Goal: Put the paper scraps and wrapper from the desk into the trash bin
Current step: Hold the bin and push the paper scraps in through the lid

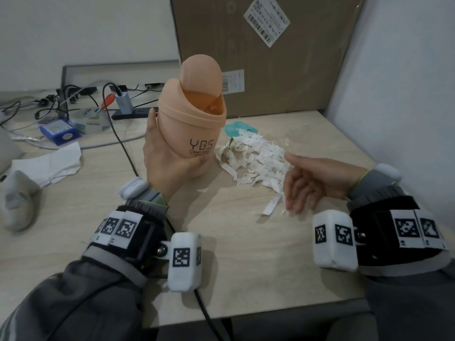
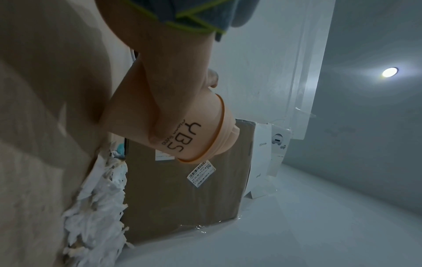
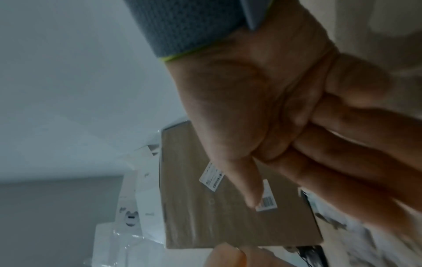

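Both forearms are entering from the bottom of the head view, each carrying a wrist strap with white marker blocks. The left hand [image 1: 162,153] is gripping the peach trash bin [image 1: 194,114] around its lower body, with fingers and thumb curled round it, and is holding it lifted off the table [image 1: 246,267] and tilted. The bin's swing lid [image 1: 200,75] is standing tipped up, leaving the mouth partly uncovered. In the left wrist view, the thumb [image 2: 164,115] is lying across the bin wall beside the printed lettering.

The right hand [image 1: 312,183] is hovering just beside the pile, palm turned toward the left, fingers loosely extended and holding nothing. The right wrist view is confirming an empty palm.

The paper scraps [image 1: 258,161] are lying in a white heap on the table, to the right of the bin and between the two hands. The teal wrapper [image 1: 236,127] is lying at the far edge of the heap, partly covered by scraps.

A large cardboard box [image 1: 270,52] is standing behind the heap. Cables and a power strip [image 1: 133,113] are lying at the far left, near a crumpled white sheet [image 1: 49,166].
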